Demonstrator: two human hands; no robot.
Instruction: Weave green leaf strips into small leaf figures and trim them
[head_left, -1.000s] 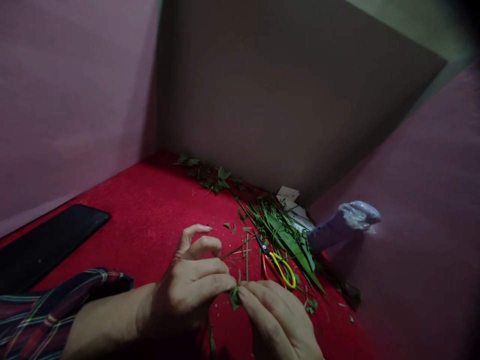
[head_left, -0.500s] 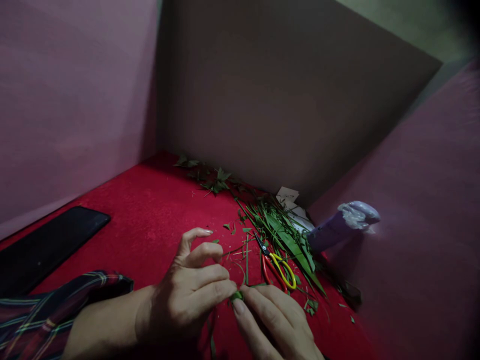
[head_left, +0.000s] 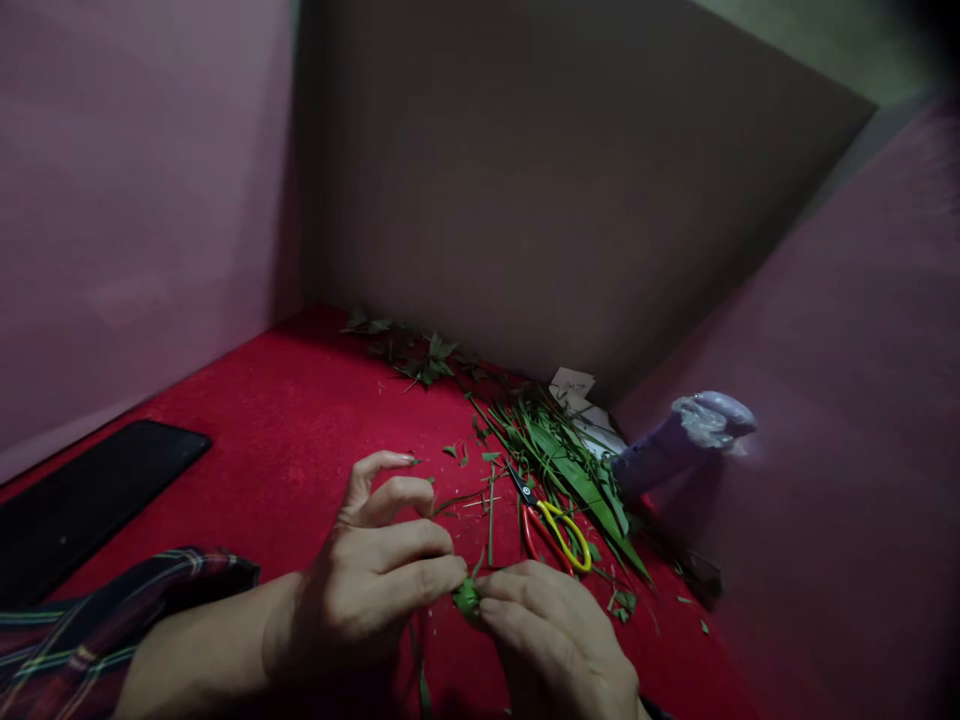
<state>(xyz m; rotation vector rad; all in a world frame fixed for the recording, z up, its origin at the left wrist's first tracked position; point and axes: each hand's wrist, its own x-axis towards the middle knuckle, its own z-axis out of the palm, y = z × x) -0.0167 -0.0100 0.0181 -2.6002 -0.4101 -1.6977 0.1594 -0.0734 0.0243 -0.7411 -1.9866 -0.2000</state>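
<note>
Between both hands, low in the head view, is a small green bundle of folded leaf. My left hand pinches its left side with thumb and forefinger, the other fingers curled and lifted. From the right, my right hand grips the same bundle with its fingertips. A thin leaf strip hangs below the left hand. Just beyond the right hand lie scissors with one red and one yellow handle, blades pointing away. Part of the bundle is hidden by the fingertips.
A heap of long green leaves lies past the scissors, with lobed leaves along the back wall. Leaf scraps dot the red surface. At right leans a purple plastic-topped roll near white paper. A black phone-like slab lies left.
The right fingers have shifted and closed around the bundle's right side, so more of the green bundle shows between the hands. The view has moved slightly.
</note>
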